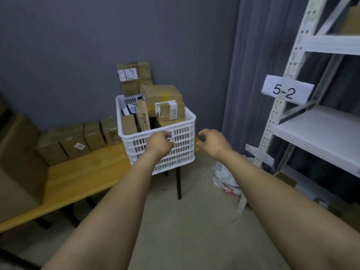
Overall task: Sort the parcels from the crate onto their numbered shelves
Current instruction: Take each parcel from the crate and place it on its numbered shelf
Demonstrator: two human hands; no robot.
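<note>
A white slatted crate (183, 152) stands on the right end of a wooden bench, heaped with several brown cardboard parcels (161, 96). My left hand (159, 143) hovers in front of the crate's near wall, fingers loosely curled, holding nothing. My right hand (212, 142) is held out just right of the crate, fingers loosely curled and empty. To the right stands a white metal shelf unit (319, 133) with a paper label reading 5-2 (286, 90) on its post.
A wooden bench (81, 174) runs left along the grey wall, with a row of cardboard boxes (74, 143) on it. A crumpled plastic bag (226, 176) lies on the concrete floor by the shelf post. A grey curtain (253, 75) hangs behind.
</note>
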